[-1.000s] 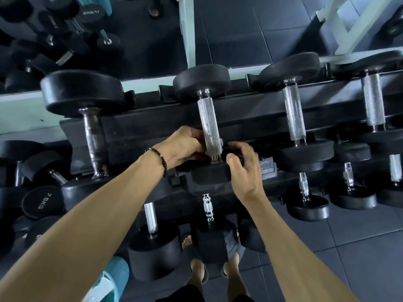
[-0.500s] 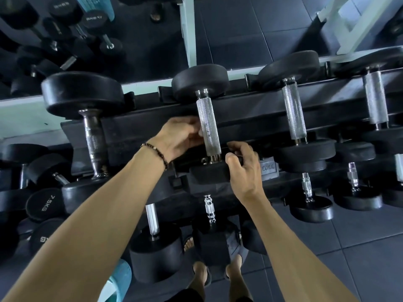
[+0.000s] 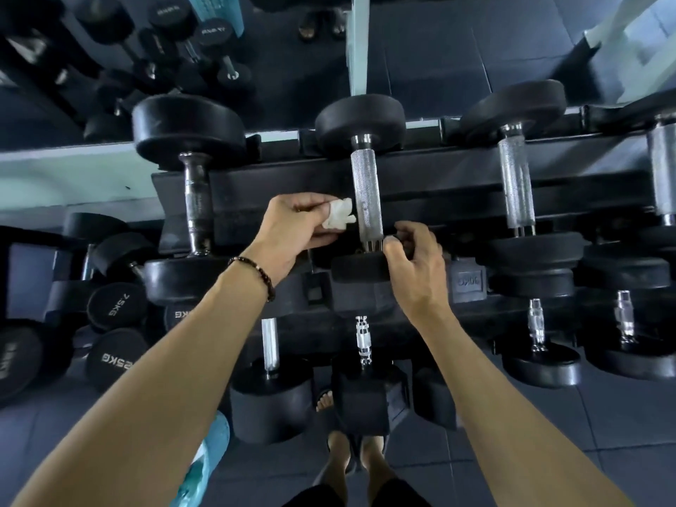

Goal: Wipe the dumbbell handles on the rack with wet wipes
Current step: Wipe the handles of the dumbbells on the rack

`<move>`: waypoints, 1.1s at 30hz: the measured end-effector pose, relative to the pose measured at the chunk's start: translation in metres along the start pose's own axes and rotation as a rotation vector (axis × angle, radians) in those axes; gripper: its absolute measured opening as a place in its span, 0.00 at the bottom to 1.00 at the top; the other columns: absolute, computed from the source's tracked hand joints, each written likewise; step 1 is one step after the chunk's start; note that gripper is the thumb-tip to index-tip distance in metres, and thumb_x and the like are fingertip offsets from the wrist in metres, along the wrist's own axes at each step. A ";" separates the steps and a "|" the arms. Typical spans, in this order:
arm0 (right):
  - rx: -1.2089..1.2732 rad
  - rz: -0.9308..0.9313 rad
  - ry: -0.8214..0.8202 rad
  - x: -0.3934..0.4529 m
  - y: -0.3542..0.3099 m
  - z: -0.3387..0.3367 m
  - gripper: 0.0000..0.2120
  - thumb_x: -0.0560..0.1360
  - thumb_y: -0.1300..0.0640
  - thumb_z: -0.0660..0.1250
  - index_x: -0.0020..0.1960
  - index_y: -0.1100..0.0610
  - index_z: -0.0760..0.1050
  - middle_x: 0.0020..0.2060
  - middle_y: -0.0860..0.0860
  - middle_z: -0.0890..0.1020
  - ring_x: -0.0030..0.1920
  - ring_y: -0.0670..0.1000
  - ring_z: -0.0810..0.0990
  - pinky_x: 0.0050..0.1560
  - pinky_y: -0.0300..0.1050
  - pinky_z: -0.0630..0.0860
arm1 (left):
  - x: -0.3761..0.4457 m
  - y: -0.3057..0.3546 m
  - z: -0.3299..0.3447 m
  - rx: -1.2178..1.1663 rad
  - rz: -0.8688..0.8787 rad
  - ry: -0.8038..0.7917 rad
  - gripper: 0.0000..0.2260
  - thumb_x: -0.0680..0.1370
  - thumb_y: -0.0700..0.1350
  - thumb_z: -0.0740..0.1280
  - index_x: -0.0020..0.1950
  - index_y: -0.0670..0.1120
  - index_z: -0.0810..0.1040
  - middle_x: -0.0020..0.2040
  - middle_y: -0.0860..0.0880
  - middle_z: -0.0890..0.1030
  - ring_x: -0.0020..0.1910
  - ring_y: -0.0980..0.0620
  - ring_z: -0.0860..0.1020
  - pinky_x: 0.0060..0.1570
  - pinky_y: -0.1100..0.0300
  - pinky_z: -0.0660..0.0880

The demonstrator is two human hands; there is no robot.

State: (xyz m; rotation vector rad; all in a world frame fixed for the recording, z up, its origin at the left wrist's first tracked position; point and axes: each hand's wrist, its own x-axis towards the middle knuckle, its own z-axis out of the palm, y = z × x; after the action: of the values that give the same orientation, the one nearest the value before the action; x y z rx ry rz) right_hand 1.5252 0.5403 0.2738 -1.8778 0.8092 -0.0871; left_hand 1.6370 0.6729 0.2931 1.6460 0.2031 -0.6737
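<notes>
Dark rubber floor tiles and a wall mirror frame the black dumbbell rack we stand over. Across its top tier lie several dumbbells, each with one head at the rack's far edge and one at the near edge. We are at the middle dumbbell, whose knurled handle runs between the two edges. Our left hand pinches a crumpled white wet wipe between thumb and fingers, just beside the left of that handle, near its lower half; we cannot tell whether the wipe touches the metal. Our right hand is curled over the near head of the same dumbbell, fingers gripping its upper rim close to the handle's collar. A beaded bracelet circles the left wrist. Lower tiers hold more dumbbells, and a 7.5 kg dumbbell sits at the left.
</notes>
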 end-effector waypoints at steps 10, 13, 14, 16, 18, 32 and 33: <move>-0.134 -0.647 0.021 -0.026 -0.035 0.020 0.11 0.75 0.54 0.69 0.56 0.54 0.80 0.53 0.48 0.77 0.54 0.48 0.75 0.56 0.45 0.70 | -0.069 0.001 -0.009 -0.022 0.135 0.139 0.05 0.80 0.40 0.67 0.48 0.42 0.83 0.46 0.43 0.86 0.45 0.47 0.85 0.45 0.55 0.82; 0.014 -0.665 -0.106 -0.031 -0.044 0.028 0.11 0.74 0.59 0.72 0.57 0.56 0.82 0.49 0.48 0.78 0.49 0.38 0.77 0.52 0.31 0.74 | -0.083 0.004 -0.021 -0.073 0.117 0.158 0.07 0.81 0.41 0.66 0.49 0.42 0.83 0.46 0.42 0.86 0.48 0.46 0.85 0.49 0.54 0.82; 0.050 -0.625 -0.150 -0.033 -0.048 0.031 0.11 0.75 0.60 0.72 0.57 0.56 0.82 0.49 0.47 0.79 0.48 0.36 0.77 0.51 0.29 0.73 | -0.088 0.005 -0.027 -0.098 0.108 0.139 0.08 0.82 0.41 0.65 0.50 0.41 0.83 0.46 0.42 0.86 0.49 0.46 0.85 0.50 0.54 0.82; 0.095 -0.553 -0.221 -0.039 -0.056 0.037 0.09 0.75 0.60 0.70 0.53 0.51 0.82 0.48 0.44 0.80 0.49 0.37 0.79 0.51 0.31 0.75 | -0.097 0.007 -0.039 -0.078 0.110 0.108 0.09 0.83 0.40 0.63 0.53 0.42 0.83 0.48 0.43 0.86 0.50 0.48 0.85 0.52 0.54 0.82; 0.120 -0.528 -0.250 -0.045 -0.064 0.045 0.10 0.76 0.60 0.69 0.48 0.44 0.80 0.47 0.42 0.80 0.48 0.40 0.79 0.51 0.36 0.77 | -0.104 0.009 -0.053 0.003 0.158 0.135 0.08 0.82 0.40 0.63 0.53 0.43 0.83 0.46 0.45 0.86 0.47 0.50 0.85 0.52 0.54 0.82; 0.017 -0.570 -0.078 -0.020 -0.102 0.144 0.07 0.75 0.62 0.70 0.47 0.52 0.84 0.40 0.36 0.79 0.44 0.40 0.80 0.52 0.42 0.77 | -0.065 -0.058 -0.148 0.608 0.373 0.463 0.30 0.72 0.68 0.55 0.59 0.46 0.75 0.52 0.51 0.75 0.54 0.50 0.74 0.55 0.58 0.68; 0.006 -0.581 -0.066 -0.012 -0.108 0.150 0.07 0.75 0.63 0.70 0.46 0.52 0.84 0.40 0.37 0.79 0.43 0.39 0.79 0.50 0.37 0.77 | -0.062 -0.061 -0.148 0.603 0.397 0.477 0.29 0.73 0.67 0.54 0.59 0.45 0.75 0.51 0.50 0.75 0.52 0.50 0.74 0.54 0.57 0.69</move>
State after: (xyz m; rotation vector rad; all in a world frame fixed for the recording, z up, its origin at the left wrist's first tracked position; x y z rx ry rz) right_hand 1.6298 0.6908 0.2995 -2.0457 0.1979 -0.3848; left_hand 1.6024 0.8406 0.2812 2.3308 0.0035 -0.0158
